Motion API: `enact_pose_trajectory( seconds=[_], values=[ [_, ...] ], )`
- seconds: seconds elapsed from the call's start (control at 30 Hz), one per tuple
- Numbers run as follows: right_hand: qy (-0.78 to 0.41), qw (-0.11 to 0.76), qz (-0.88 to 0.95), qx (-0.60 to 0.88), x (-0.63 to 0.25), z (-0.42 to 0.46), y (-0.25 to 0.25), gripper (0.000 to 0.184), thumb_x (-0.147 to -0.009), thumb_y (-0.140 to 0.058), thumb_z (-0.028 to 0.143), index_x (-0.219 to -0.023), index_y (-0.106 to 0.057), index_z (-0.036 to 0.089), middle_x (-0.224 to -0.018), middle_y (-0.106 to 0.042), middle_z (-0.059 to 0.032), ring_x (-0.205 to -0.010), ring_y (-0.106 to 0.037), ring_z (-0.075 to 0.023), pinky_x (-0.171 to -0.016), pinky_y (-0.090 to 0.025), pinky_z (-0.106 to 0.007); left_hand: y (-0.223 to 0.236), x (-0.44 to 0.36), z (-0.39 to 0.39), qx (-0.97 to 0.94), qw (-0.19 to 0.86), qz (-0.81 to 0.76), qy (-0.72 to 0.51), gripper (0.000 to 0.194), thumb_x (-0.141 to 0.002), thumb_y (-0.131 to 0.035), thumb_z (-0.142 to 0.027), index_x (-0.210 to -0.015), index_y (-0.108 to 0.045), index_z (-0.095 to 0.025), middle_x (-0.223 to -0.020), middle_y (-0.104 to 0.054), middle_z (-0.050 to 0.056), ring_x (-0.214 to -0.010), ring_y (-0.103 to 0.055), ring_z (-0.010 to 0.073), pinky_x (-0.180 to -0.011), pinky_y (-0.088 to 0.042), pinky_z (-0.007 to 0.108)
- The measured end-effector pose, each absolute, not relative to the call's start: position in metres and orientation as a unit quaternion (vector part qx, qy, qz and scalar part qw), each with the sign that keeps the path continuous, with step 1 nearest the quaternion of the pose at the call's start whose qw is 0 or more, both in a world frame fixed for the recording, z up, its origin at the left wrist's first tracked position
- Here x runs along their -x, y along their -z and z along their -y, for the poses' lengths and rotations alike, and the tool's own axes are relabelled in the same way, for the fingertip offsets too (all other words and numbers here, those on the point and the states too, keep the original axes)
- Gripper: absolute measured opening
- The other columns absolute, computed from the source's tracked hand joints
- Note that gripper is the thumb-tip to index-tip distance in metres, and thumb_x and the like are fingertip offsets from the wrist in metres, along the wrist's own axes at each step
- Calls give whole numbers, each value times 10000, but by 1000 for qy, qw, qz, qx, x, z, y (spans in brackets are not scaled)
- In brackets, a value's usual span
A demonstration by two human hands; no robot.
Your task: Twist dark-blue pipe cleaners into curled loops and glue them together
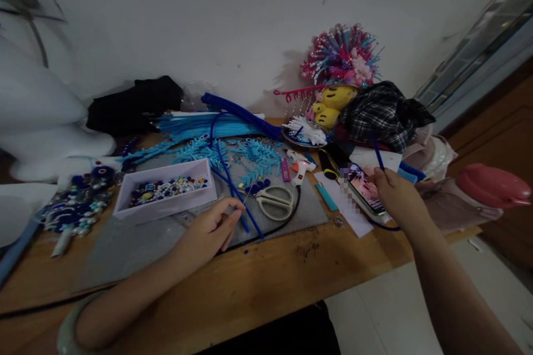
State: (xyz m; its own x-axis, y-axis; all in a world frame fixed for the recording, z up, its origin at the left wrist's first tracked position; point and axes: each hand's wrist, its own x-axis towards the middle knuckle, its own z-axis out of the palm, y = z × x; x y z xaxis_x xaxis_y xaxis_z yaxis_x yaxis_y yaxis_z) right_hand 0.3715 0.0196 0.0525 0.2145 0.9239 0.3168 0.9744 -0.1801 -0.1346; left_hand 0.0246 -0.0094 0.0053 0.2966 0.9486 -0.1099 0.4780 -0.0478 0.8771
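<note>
Thumb and fingers of my left hand are pinched on a thin pale wire, whose upper end reaches small dark blue pieces. Blue pipe cleaners lie crossed just beside those fingers. To the right, my right hand is closed around a dark blue pipe cleaner that sticks up past the fingers. Its fingertips are at the edge of a phone with a lit screen; whether they touch the glass, I cannot tell. Scissors with pale handles lie between the hands.
A white box of beads stands left on a grey mat. Light blue pipe-cleaner sprigs, a glue gun and a teal stick lie behind. A black cable runs along the front. A pink-lidded bottle is at right.
</note>
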Motion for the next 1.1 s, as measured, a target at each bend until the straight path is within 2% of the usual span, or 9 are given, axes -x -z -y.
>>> enact_pose_trajectory(
  seconds=[0.1,0.17,0.33,0.4,0.6,0.73,0.87,0.97,1.1],
  values=[
    [14,206,644,737,-332,-20,-53,352,-854,-306,329,-743,-587,149,-727,-630,-97,-684,-561,-194,-587,-354,-266,-3,-29,7,-657,457,-523,-293,276,-831,-322,-395,-975,-456,-201,-376,-382,-104,-367,-378,97,-430,-298,207],
    [-72,231,690,682,-300,-22,-47,365,-847,-328,361,-704,-592,153,-659,-613,-57,-644,-548,-173,-572,-348,-255,-2,-32,6,-654,456,-521,-305,282,-829,-326,-395,-977,-460,-195,-381,-384,-102,-375,-386,98,-433,-302,207],
    [-332,256,749,512,-224,-35,-32,306,-772,-480,420,-771,-637,158,-688,-624,-5,-638,-543,-133,-568,-369,-218,-1,-35,4,-644,444,-522,-340,266,-834,-324,-387,-968,-452,-197,-379,-370,-109,-369,-354,92,-421,-285,199],
    [-382,265,755,462,-204,-42,-26,252,-750,-528,390,-797,-640,168,-731,-635,5,-679,-548,-124,-612,-383,-214,0,-34,3,-642,443,-523,-343,252,-838,-320,-387,-939,-450,-196,-388,-377,-108,-370,-348,89,-425,-289,200],
    [-412,293,742,441,-181,-49,-10,179,-742,-548,328,-756,-624,166,-674,-605,19,-652,-519,-106,-594,-371,-208,6,-28,1,-641,435,-539,-331,243,-835,-326,-401,-833,-460,-198,-407,-398,-98,-400,-381,93,-461,-322,208],
    [-407,324,721,457,-182,-40,-5,174,-742,-549,316,-751,-611,153,-667,-584,13,-630,-497,-97,-586,-366,-203,4,-24,3,-659,420,-566,-263,296,-812,-346,-415,-681,-492,-194,-413,-421,-72,-425,-426,103,-474,-327,219],
    [-445,278,737,427,-185,-36,-5,175,-721,-578,332,-751,-601,161,-661,-572,20,-631,-500,-98,-592,-371,-200,2,-22,6,-692,394,-566,-214,336,-801,-341,-398,-558,-456,-197,-415,-438,-55,-439,-436,108,-481,-316,223],
    [-442,242,760,411,-188,-37,-5,178,-724,-582,337,-739,-611,162,-679,-589,16,-654,-519,-102,-611,-365,-203,3,-22,7,-707,381,-562,-199,325,-793,-345,-389,-553,-456,-201,-410,-428,-58,-438,-421,107,-476,-300,220],
    [-426,191,776,423,-193,-40,-4,192,-701,-609,346,-694,-618,154,-603,-555,30,-581,-481,-87,-532,-317,-192,6,-24,7,-707,396,-558,-180,311,-775,-361,-388,-545,-462,-203,-388,-423,-59,-431,-413,110,-469,-289,218]
  ],
)
